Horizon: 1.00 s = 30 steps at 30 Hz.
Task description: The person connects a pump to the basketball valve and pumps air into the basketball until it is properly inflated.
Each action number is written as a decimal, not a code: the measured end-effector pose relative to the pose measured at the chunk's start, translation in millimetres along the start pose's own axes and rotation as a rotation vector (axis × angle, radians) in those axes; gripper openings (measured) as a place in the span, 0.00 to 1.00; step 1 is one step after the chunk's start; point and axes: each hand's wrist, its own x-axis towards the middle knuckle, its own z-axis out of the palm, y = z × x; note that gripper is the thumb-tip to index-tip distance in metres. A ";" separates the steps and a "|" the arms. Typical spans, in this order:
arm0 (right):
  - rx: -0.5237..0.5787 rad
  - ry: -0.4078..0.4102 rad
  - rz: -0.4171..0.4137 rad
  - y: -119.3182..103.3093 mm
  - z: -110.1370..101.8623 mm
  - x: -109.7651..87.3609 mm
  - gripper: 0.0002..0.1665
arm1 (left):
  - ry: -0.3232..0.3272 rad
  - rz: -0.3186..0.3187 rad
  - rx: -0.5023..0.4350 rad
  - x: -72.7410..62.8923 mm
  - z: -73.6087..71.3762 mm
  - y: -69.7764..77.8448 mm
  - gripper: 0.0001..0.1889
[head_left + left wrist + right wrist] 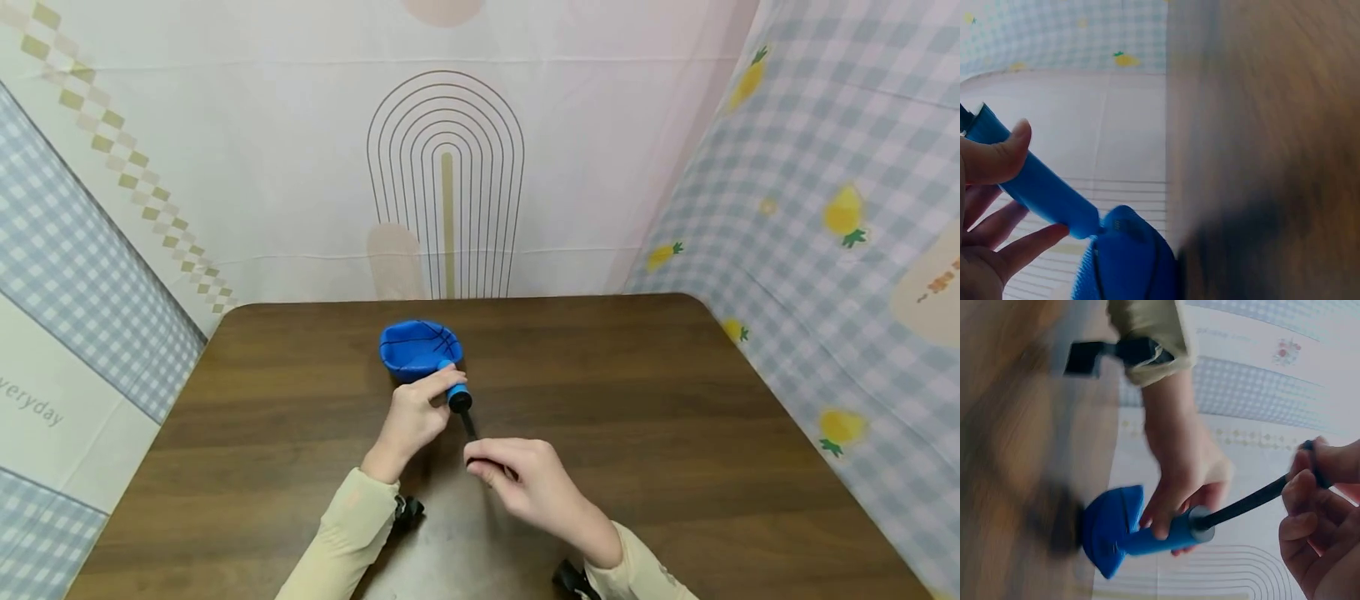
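A blue ball [414, 343] with black seam lines, caved in and soft, sits toward the table's far side. Joined to it is the tip of a hand pump, whose blue barrel [1047, 190] slants up toward me. My left hand [414, 417] grips this barrel between thumb and fingers near the ball. From the barrel's black-capped end the black rod [1244, 505] stands well out. At the rod's near end, my right hand [531, 482] holds the dark handle, most of which its fingers hide.
The brown wooden table [637, 383] spreads out on both sides of the hands. A pale printed cloth [300, 167] hangs behind it, and checked cloth with yellow fruit prints [795, 250] hangs on the right. Black straps with small cameras [408, 512] sit at the wrists.
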 end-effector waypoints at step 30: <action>-0.020 0.050 0.204 34.2 20.1 16.3 0.04 | -0.038 0.030 0.005 -0.8 2.1 4.1 0.17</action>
